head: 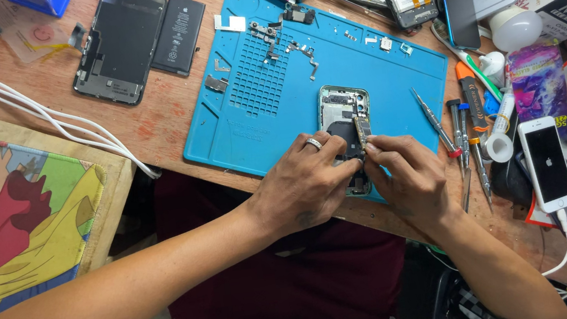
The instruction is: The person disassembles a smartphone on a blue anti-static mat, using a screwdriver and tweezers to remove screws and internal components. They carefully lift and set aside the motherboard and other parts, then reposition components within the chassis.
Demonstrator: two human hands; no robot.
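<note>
Fingers (354, 161) of the left hand (305, 186), ring on one: curled down onto the opened phone body (341, 113), pressing its near half. Fingers of the right hand (407, 177): pinched on a narrow circuit board (362, 130), held upright over the phone's right edge. Phone body: near edge of the blue repair mat (250, 124), on the wooden worktop (156, 121). Small screws and brackets (276, 41): far part of mat. Screwdrivers (465, 141): just right of mat. Black phone shell (118, 46) and battery (178, 34): far left. White phone (548, 163), on a cable: right.
</note>
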